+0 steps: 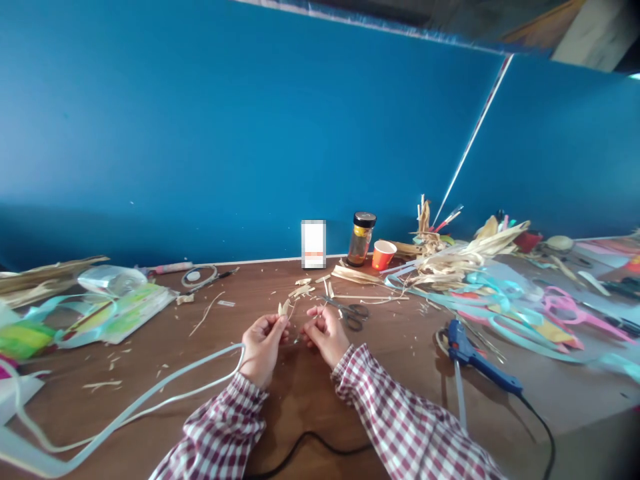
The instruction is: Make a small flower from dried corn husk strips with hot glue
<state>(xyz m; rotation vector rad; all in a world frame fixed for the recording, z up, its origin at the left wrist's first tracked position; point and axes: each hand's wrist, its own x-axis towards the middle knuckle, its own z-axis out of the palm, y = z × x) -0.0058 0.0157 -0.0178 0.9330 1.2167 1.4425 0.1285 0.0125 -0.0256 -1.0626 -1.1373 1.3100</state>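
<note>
My left hand (263, 343) is closed, pinching a small pale piece of dried husk (284, 309) upright between thumb and fingers. Just to its right, my right hand (325, 335) has its fingers curled in a pinch; whatever may be in them is too small to make out. The two hands are a short gap apart above the brown table (300, 407). Dark-handled scissors (354, 315) lie right behind my right hand. A pale white-blue strap (175, 377) loops from the left edge up to my left wrist.
To the right lies a blue glue gun (483, 363) with a black cable. A lidded jar (361, 240), an orange paper cup (384, 255) and a blurred white box (313, 244) stand by the blue wall. Husks (465, 257), ribbons and pink scissors (575, 310) crowd the right.
</note>
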